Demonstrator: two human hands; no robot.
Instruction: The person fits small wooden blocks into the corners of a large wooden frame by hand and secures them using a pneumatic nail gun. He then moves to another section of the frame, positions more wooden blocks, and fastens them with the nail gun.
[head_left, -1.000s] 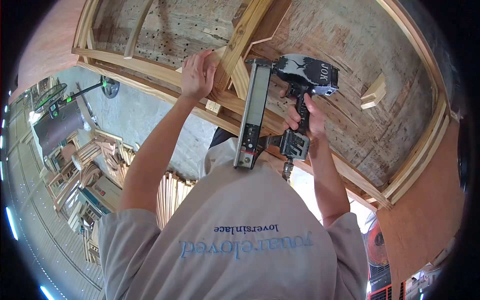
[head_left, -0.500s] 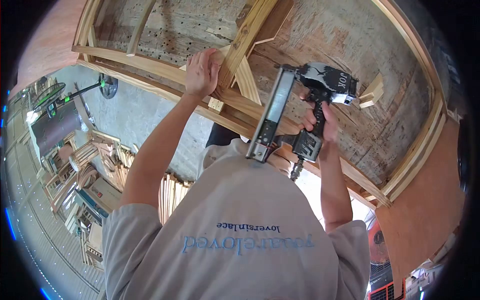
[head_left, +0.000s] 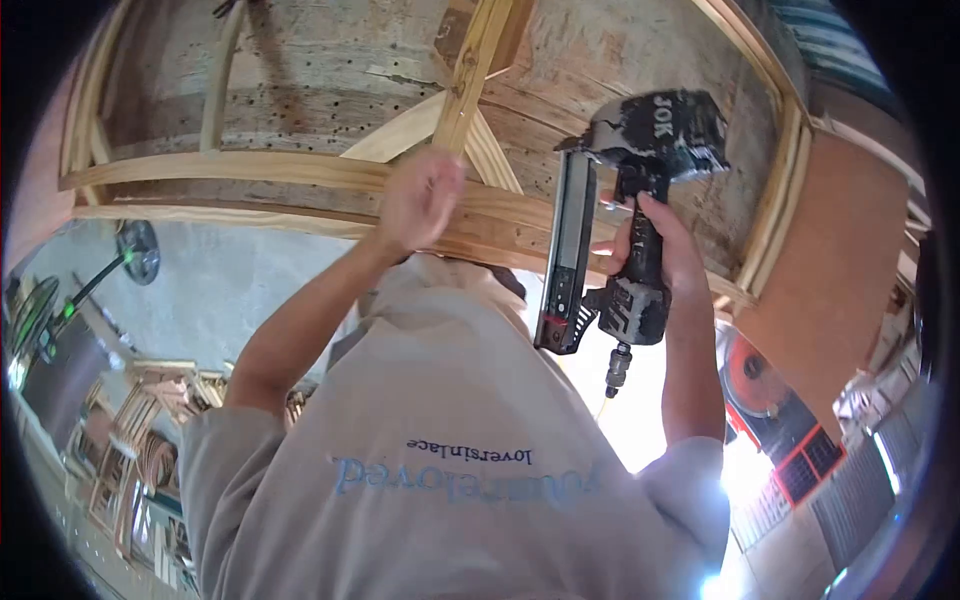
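Observation:
My right hand (head_left: 672, 240) is wrapped round the grip of a black pneumatic nail gun (head_left: 648, 225), its long magazine pointing down on the left side. The worn body of the gun overlaps the wooden frame (head_left: 225, 170) and the weathered board behind it. My left hand (head_left: 422, 198) is smeared by motion in front of the frame's long rail, close to where an upright wooden post (head_left: 470, 85) meets it. Its fingers are too blurred to make out. A diagonal wooden brace (head_left: 400, 130) runs to the post just above this hand.
A scarred board (head_left: 330, 60) dotted with holes lies behind the frame. Brown sheet panel (head_left: 835, 230) covers the right side. Stacked wooden parts (head_left: 130, 420) stand at lower left, near a dark fan-like disc (head_left: 138, 250). A red and black machine (head_left: 760, 385) is at lower right.
My left hand has come off the wooden rail and is now moving. The nail gun has shifted slightly right and down, still in my right hand. The view has tilted.

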